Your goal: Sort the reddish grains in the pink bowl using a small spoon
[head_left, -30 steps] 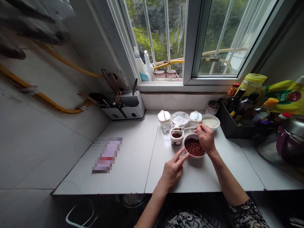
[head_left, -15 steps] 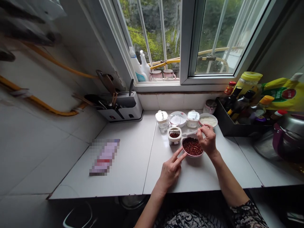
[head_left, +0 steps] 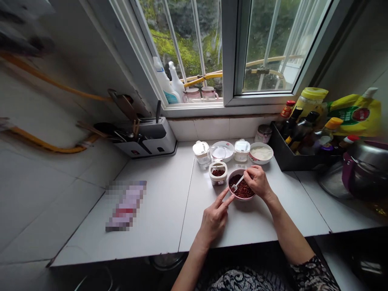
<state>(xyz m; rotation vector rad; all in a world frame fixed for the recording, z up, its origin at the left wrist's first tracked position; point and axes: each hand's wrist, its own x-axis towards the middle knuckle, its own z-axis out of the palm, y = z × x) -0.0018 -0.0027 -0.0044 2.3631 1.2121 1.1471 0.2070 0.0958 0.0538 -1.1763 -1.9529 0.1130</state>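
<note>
My right hand (head_left: pixel 257 180) is closed on the handle of a small white plastic spoon (head_left: pixel 238 184). The spoon's scoop end rests in a bowl (head_left: pixel 245 199) filled with dark red, peppercorn-like grains (head_left: pixel 247 190). Against the bowl's left rim lie two outstretched fingers of my left hand (head_left: pixel 215 220); its other fingers look curled. Just left of the bowl stands a small clear jar with a white rim (head_left: pixel 218 176), its lid raised, with the same kind of red grains inside.
Behind stand two white-lidded jars (head_left: pixel 200 148) (head_left: pixel 242 147), a white plate (head_left: pixel 228 150) and a bowl of white powder (head_left: pixel 261 152). A black box of bottles (head_left: pixel 283 155) and a metal pot (head_left: pixel 363 165) occupy the right. A utensil holder (head_left: pixel 163 139) stands back left; a blurred purple packet (head_left: pixel 129 206) lies left.
The spoon has come down from above the jar and bowl's rim into the red grains, with my right hand lowering. My left fingers stay at the rim. The view has shifted slightly.
</note>
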